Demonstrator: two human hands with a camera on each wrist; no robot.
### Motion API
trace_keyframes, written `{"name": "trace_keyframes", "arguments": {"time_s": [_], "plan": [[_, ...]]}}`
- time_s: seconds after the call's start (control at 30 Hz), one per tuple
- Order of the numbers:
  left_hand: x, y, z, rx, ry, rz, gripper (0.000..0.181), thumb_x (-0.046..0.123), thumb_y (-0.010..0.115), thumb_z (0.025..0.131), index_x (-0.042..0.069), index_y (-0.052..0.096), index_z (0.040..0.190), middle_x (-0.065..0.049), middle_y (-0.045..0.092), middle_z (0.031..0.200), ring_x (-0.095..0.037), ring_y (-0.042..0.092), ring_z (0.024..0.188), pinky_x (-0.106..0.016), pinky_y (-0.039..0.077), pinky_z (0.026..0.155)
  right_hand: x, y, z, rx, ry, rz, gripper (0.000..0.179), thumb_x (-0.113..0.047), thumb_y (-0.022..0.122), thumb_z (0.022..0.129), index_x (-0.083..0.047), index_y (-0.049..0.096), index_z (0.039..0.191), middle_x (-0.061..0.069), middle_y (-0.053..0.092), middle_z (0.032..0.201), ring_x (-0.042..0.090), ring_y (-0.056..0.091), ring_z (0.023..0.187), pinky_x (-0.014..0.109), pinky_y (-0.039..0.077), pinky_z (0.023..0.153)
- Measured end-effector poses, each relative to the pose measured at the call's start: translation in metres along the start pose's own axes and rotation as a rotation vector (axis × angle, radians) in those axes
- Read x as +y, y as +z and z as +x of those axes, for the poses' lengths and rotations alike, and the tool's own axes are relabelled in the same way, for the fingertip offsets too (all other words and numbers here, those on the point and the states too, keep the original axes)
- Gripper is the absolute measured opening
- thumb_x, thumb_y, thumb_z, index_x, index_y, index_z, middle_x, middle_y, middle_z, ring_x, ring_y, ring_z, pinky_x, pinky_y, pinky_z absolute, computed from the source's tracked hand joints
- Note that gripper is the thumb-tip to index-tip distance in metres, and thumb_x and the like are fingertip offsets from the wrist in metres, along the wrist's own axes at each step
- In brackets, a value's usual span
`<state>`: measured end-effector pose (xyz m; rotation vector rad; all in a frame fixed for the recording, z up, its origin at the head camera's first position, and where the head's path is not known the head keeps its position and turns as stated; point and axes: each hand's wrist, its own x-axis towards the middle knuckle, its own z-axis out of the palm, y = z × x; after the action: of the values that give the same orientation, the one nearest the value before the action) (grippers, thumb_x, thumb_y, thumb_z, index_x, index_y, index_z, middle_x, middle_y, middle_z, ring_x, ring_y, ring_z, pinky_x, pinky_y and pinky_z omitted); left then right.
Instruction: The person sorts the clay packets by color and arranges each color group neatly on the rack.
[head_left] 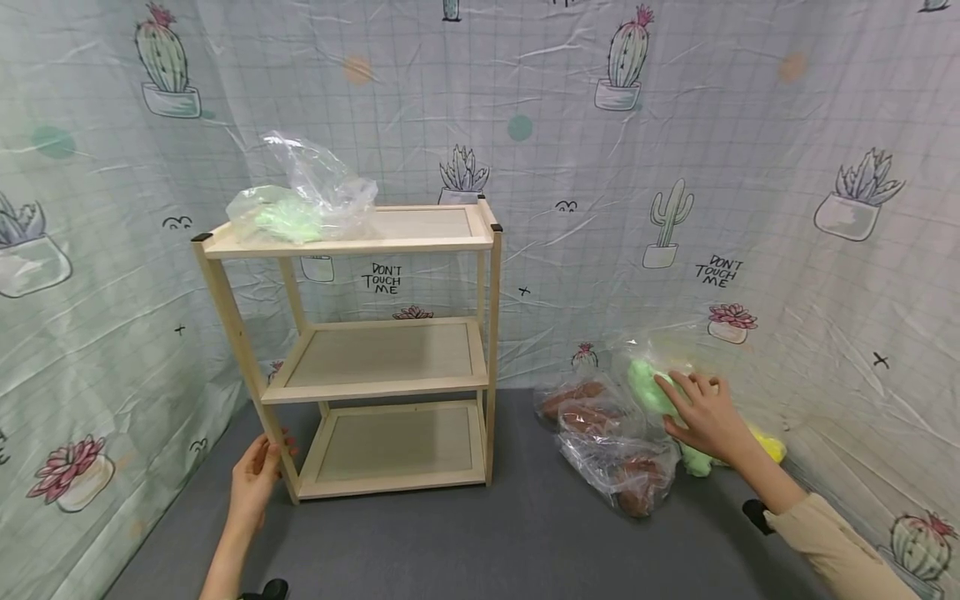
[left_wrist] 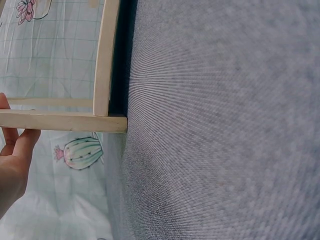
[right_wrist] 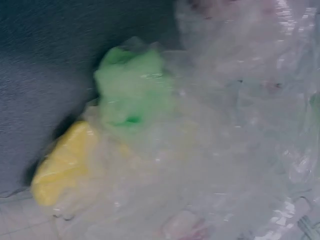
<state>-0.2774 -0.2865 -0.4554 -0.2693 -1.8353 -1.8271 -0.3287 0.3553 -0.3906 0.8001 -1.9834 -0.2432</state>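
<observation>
A three-tier wooden shelf stands upright at the left of the head view. My left hand grips its front left leg low down, thumb on one side and fingers reaching behind; the left wrist view shows this hand at the leg. To the right, my right hand reaches over a clear plastic bag with a light green item, fingers spread and slightly bent, fingertips right at it. The right wrist view shows clear plastic around a green item and a yellow item; the hand is outside that view.
A clear bag with a pale green item lies on the shelf's top tier. Several bagged reddish-brown items lie on the grey surface left of my right hand. A patterned cactus sheet hangs behind and on both sides.
</observation>
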Motion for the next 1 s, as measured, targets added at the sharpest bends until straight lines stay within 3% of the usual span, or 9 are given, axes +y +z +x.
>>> {"name": "trace_keyframes", "arguments": {"time_s": [0.17, 0.37, 0.53, 0.87, 1.0], "plan": [[-0.001, 0.001, 0.0, 0.001, 0.009, -0.02, 0.029, 0.006, 0.041, 0.093, -0.01, 0.046, 0.117, 0.014, 0.065, 0.091, 0.001, 0.064, 0.08, -0.014, 0.048, 0.064, -0.006, -0.012, 0.014, 0.01, 0.022, 0.022, 0.056, -0.046, 0.029, 0.091, -0.005, 0.055, 0.118, 0.02, 0.056, 0.107, 0.036, 0.048, 0.084, 0.053, 0.034, 0.065], [-0.001, 0.001, 0.001, 0.004, 0.016, -0.05, 0.024, 0.006, 0.041, 0.093, 0.0, 0.052, 0.113, 0.013, 0.066, 0.091, 0.001, 0.064, 0.08, -0.014, 0.048, 0.065, -0.016, -0.024, 0.039, 0.062, 0.018, 0.071, 0.052, -0.044, 0.032, 0.091, -0.004, 0.056, 0.115, 0.021, 0.055, 0.108, 0.037, 0.049, 0.086, 0.053, 0.036, 0.066], [-0.001, 0.001, 0.001, 0.02, -0.008, -0.013, 0.022, 0.009, 0.042, 0.093, 0.01, 0.055, 0.111, 0.015, 0.066, 0.091, 0.002, 0.064, 0.079, -0.014, 0.048, 0.064, -0.024, -0.032, 0.058, 0.134, -0.007, 0.12, 0.047, -0.039, 0.036, 0.09, -0.003, 0.058, 0.112, 0.023, 0.056, 0.107, 0.037, 0.049, 0.085, 0.051, 0.036, 0.065], [0.0, 0.002, 0.0, 0.005, 0.018, -0.067, 0.023, 0.006, 0.04, 0.093, 0.007, 0.055, 0.11, 0.013, 0.066, 0.091, 0.001, 0.064, 0.079, -0.015, 0.048, 0.064, -0.03, -0.048, 0.091, 0.269, -0.071, 0.161, 0.038, -0.03, 0.044, 0.085, -0.002, 0.06, 0.105, 0.026, 0.055, 0.104, 0.039, 0.049, 0.078, 0.051, 0.036, 0.063], [0.0, 0.002, 0.0, 0.018, -0.001, -0.029, 0.022, 0.008, 0.041, 0.093, 0.009, 0.055, 0.11, 0.014, 0.066, 0.09, 0.003, 0.063, 0.078, -0.015, 0.048, 0.063, -0.031, -0.055, 0.102, 0.296, -0.079, 0.172, 0.038, -0.031, 0.044, 0.086, -0.003, 0.059, 0.106, 0.027, 0.054, 0.103, 0.04, 0.049, 0.078, 0.051, 0.035, 0.063]]}}
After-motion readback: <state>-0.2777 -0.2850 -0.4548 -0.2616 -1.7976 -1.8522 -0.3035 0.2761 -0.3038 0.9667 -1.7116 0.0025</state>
